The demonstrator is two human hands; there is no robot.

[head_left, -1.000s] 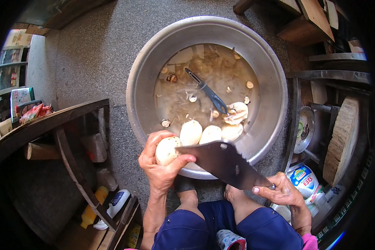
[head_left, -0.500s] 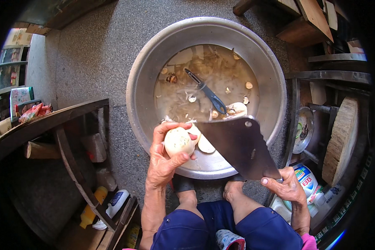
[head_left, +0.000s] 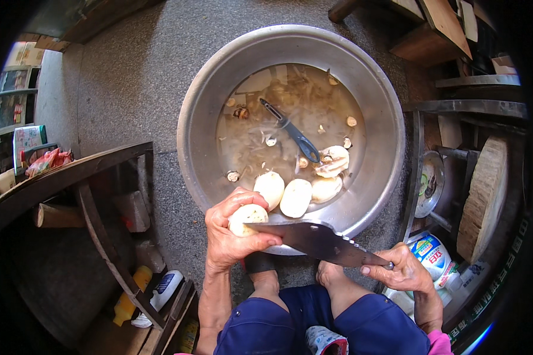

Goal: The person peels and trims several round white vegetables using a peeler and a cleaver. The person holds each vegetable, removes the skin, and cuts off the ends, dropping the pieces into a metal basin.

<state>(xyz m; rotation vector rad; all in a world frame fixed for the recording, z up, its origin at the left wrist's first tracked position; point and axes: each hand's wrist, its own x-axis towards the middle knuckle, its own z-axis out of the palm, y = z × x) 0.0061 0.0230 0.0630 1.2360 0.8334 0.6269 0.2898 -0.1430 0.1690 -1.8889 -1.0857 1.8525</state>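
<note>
My left hand [head_left: 225,231] grips a peeled, pale, rounded root vegetable [head_left: 243,220] with small dark specks on its surface, at the near rim of the metal basin [head_left: 196,124]. My right hand [head_left: 400,271] is wrapped round the handle of a broad dark kitchen knife [head_left: 320,241] with a notched edge. The blade tip touches the vegetable beside my left thumb. Several more peeled vegetables [head_left: 296,197] lie at the near side of the basin. A vegetable peeler [head_left: 290,130] with a dark blue handle rests among peelings in the murky water.
The basin stands on a speckled grey floor [head_left: 124,89], just beyond my feet. To the left is a wooden shelf unit [head_left: 95,163] with bottles [head_left: 167,289] low down. A metal rack [head_left: 456,107], a thick wooden board [head_left: 485,198] and a white container [head_left: 430,258] stand on the right.
The knife has swung down and left from over the basin, its blade turning more edge-on, and now meets the vegetable. The pieces in the basin are more exposed. My left hand has shifted slightly nearer.
</note>
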